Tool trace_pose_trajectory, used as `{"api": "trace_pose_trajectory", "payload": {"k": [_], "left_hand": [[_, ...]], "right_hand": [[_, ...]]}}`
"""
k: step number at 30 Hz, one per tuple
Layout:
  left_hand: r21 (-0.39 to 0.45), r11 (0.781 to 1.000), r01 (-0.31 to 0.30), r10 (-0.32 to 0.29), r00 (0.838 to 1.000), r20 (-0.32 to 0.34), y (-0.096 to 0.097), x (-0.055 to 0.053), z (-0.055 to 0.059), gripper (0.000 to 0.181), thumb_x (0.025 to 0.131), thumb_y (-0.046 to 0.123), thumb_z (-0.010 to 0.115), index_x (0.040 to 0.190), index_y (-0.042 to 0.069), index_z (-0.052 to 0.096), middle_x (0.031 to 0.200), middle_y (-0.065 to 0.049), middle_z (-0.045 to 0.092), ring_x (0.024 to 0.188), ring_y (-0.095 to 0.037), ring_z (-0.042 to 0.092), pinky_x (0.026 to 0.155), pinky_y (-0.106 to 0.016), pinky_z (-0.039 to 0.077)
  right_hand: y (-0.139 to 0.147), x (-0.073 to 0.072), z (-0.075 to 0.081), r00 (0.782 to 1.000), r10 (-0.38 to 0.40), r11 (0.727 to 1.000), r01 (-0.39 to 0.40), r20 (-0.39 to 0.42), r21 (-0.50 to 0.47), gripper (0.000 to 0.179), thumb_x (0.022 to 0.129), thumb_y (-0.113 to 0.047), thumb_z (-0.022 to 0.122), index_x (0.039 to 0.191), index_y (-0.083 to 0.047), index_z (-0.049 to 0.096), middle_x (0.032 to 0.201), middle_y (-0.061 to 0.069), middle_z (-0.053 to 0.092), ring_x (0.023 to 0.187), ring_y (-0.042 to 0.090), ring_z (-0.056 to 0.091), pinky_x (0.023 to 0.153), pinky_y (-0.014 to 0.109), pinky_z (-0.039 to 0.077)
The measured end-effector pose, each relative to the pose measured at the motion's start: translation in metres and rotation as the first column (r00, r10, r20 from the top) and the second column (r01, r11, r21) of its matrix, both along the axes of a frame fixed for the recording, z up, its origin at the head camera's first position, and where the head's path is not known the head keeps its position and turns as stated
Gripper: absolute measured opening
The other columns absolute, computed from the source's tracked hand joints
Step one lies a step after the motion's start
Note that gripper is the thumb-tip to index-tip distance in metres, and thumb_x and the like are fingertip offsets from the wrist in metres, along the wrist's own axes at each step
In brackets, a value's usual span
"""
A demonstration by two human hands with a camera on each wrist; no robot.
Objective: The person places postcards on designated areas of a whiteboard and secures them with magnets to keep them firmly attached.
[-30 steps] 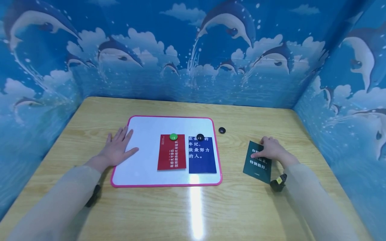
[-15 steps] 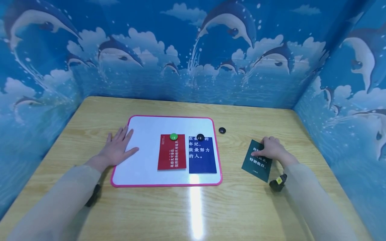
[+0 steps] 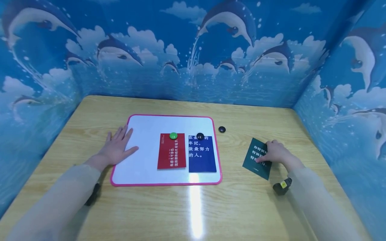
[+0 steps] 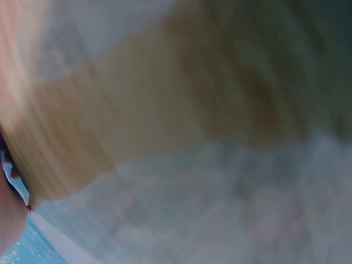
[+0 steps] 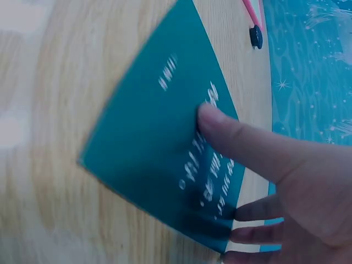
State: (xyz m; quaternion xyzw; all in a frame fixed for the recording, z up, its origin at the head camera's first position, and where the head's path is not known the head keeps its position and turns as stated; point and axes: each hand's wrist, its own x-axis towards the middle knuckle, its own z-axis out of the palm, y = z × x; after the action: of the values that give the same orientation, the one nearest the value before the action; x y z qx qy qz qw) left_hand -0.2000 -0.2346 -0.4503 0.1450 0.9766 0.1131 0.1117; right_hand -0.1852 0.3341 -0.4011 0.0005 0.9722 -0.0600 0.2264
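Observation:
My left hand [image 3: 116, 150] lies flat with spread fingers over the left edge of a pink-rimmed whiteboard [image 3: 144, 174]. A dark green card [image 3: 254, 160] with white writing is on the table to the right. My right hand [image 3: 277, 153] holds it by its right side. In the right wrist view, the thumb [image 5: 220, 124] lies across the card's printed face, and the other fingers are at its far edge, their tips partly hidden. On the board are a red card [image 3: 170, 155] under a green round magnet [image 3: 173, 136] and a blue card [image 3: 203, 162] under a black magnet [image 3: 200, 136].
Another black round magnet [image 3: 221, 129] lies on the wooden table [image 3: 150, 214] just off the board's upper right corner. Blue dolphin-print sheeting [image 3: 193, 80] stands along the table's back and sides. The left wrist view is mostly blurred sleeve and wood.
My right hand has shifted slightly right and down over the green card, uncovering more of its writing. The card has turned a little. My left hand stays in place.

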Motion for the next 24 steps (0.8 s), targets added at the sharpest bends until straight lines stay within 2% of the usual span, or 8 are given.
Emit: {"api": "trace_pose_trajectory", "payload": {"k": [3, 10, 16, 19, 24], "left_hand": [[0.002, 1.000, -0.002, 0.002, 1.000, 0.001, 0.000, 0.001, 0.000, 0.090, 0.091, 0.065, 0.035, 0.151, 0.005, 0.004, 0.156, -0.023, -0.004, 0.143, -0.044, -0.004, 0.107, -0.069, -0.007], [-0.001, 1.000, -0.003, 0.003, 1.000, -0.002, 0.001, 0.000, 0.001, 0.090, 0.090, 0.065, 0.034, 0.151, 0.006, 0.003, 0.156, -0.023, -0.003, 0.143, -0.044, -0.003, 0.107, -0.069, -0.006], [0.003, 1.000, -0.007, 0.007, 1.000, 0.011, 0.002, 0.001, 0.002, 0.090, 0.090, 0.065, 0.035, 0.151, 0.006, 0.004, 0.156, -0.022, -0.003, 0.143, -0.044, -0.004, 0.108, -0.069, -0.007], [0.003, 1.000, -0.008, 0.008, 1.000, 0.010, 0.002, 0.001, 0.002, 0.090, 0.090, 0.065, 0.036, 0.151, 0.006, 0.003, 0.156, -0.022, -0.004, 0.143, -0.043, -0.004, 0.108, -0.068, -0.007], [-0.004, 1.000, -0.009, 0.009, 1.000, 0.009, 0.000, 0.000, 0.001, 0.090, 0.090, 0.065, 0.034, 0.151, 0.006, 0.003, 0.157, -0.022, -0.004, 0.143, -0.044, -0.003, 0.108, -0.068, -0.007]], "right_hand": [[0.000, -0.002, 0.000, 1.000, -0.013, 1.000, 0.013, -0.004, -0.004, 0.106, 0.068, -0.057, 0.074, 0.126, 0.023, 0.037, 0.118, 0.039, 0.042, 0.101, 0.046, 0.048, 0.089, 0.057, 0.044], [0.008, -0.006, -0.001, 0.996, -0.088, 0.994, 0.088, 0.006, -0.062, 0.108, 0.066, -0.057, 0.076, 0.129, 0.020, 0.032, 0.120, 0.040, 0.037, 0.105, 0.051, 0.040, 0.090, 0.061, 0.039], [0.018, -0.010, -0.003, 0.990, -0.141, 0.989, 0.142, 0.027, -0.051, 0.095, 0.068, -0.055, 0.076, 0.117, 0.019, 0.040, 0.105, 0.032, 0.045, 0.094, 0.042, 0.041, 0.082, 0.051, 0.042], [0.018, -0.010, -0.002, 0.984, -0.173, 0.984, 0.175, 0.049, -0.045, 0.098, 0.067, -0.056, 0.075, 0.118, 0.020, 0.039, 0.105, 0.032, 0.046, 0.094, 0.041, 0.042, 0.083, 0.050, 0.042], [0.017, -0.010, -0.001, 0.967, -0.239, 0.961, 0.249, 0.092, -0.117, 0.100, 0.069, -0.050, 0.077, 0.122, 0.021, 0.032, 0.108, 0.032, 0.045, 0.093, 0.038, 0.044, 0.086, 0.049, 0.043]]}}
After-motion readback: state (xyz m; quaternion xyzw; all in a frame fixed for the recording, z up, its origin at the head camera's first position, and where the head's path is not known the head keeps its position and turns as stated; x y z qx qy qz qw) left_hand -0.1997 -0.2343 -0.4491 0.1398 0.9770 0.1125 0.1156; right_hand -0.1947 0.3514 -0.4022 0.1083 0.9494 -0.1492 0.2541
